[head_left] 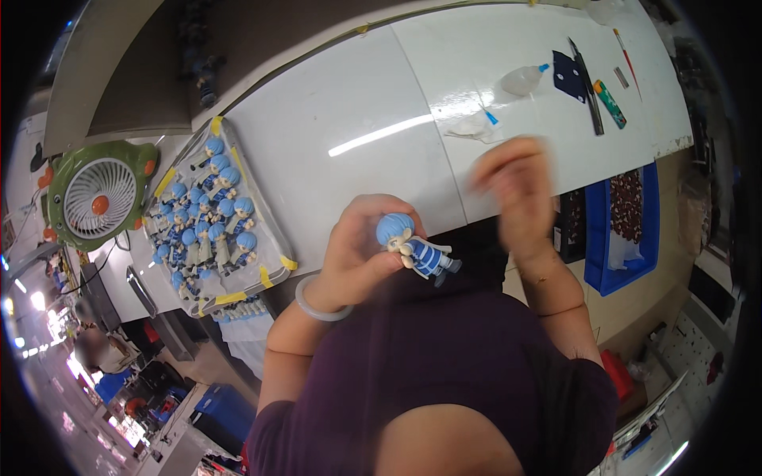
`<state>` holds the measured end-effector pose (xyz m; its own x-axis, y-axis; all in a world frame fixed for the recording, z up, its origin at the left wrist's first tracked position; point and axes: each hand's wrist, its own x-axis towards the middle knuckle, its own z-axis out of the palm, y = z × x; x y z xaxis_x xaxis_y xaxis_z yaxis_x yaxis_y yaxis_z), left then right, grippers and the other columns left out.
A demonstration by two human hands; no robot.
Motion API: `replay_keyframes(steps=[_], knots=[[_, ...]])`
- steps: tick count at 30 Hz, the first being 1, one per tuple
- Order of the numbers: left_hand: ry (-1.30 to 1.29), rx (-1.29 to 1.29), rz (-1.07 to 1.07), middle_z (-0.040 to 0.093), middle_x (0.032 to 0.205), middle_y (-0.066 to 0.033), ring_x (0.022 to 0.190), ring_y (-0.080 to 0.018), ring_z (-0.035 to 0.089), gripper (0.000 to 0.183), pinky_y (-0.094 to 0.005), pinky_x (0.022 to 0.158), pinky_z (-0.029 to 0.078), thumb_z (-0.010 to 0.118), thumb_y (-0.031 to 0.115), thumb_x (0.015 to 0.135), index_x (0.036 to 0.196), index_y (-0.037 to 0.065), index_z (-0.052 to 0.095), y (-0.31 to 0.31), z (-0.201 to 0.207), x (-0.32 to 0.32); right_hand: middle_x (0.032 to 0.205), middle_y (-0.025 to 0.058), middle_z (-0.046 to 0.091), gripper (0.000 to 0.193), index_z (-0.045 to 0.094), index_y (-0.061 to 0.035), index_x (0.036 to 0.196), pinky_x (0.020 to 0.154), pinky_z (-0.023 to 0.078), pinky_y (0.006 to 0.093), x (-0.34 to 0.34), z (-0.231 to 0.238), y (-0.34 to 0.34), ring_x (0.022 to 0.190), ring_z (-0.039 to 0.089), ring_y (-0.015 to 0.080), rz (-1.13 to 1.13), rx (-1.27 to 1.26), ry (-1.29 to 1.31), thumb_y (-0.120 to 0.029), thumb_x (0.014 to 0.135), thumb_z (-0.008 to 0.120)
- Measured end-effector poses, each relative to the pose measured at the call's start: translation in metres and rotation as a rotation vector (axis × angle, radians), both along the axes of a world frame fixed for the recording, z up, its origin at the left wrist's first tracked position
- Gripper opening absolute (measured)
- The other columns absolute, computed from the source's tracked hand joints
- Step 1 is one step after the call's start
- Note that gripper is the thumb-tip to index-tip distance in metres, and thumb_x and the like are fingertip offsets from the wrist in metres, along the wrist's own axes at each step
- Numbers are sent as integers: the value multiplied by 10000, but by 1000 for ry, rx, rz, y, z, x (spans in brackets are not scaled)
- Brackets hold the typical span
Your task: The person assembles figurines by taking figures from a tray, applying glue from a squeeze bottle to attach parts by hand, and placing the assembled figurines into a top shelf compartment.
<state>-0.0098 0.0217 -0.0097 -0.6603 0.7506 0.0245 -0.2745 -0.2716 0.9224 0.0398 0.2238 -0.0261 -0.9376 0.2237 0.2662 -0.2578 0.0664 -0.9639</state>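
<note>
A small figurine (426, 257) with blue hair and a blue-and-white striped outfit lies tilted in my left hand (353, 242). The fingers and thumb close around its head and upper body, while its legs point to the lower right. Over the table's near edge, my right hand (517, 186) hovers apart from the figurine. Motion smears its fingers, so whether anything is in them is hidden. Beyond it on the white table (349, 103) are a crumpled white tissue (474, 127) and a blue-tipped needle nozzle (491, 117).
On the left, a tray (268, 213) with yellow tape holds several similar figurines beside a green fan (75, 190). At the far right lie a squeeze bottle (524, 79), dark cloth (567, 77), black pen (586, 87), green lighter (609, 105) and thin brush (627, 62). A blue bin (652, 214) stands right.
</note>
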Motion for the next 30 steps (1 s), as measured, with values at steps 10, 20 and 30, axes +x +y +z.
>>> replay_keyframes(steps=[10, 20, 30], knots=[[-3, 166, -135, 460, 898, -124, 777, -173, 482, 362, -285, 672, 407, 388, 264, 882, 1142, 20, 332, -11, 4, 7, 1059, 100, 505, 500, 419, -51, 1153, 814, 362, 265, -52, -31, 89, 1003, 443, 176, -418, 572, -211, -223, 737, 638], [122, 217, -145, 472, 845, -133, 713, -176, 470, 321, -295, 620, 401, 368, 273, 885, 1089, 24, 376, -16, 7, 5, 970, 71, 526, 286, 477, -11, 1050, 788, 392, 251, -29, 5, 44, 884, 506, 144, -65, -44, -149, -124, 798, 550], [283, 99, -43, 487, 849, -141, 711, -183, 478, 376, -294, 632, 401, 379, 275, 878, 1127, -7, 371, -21, 12, 5, 889, 75, 546, 355, 583, -53, 917, 705, 421, 285, 4, 49, 6, 804, 521, 226, 59, 542, 59, 43, 577, 619]])
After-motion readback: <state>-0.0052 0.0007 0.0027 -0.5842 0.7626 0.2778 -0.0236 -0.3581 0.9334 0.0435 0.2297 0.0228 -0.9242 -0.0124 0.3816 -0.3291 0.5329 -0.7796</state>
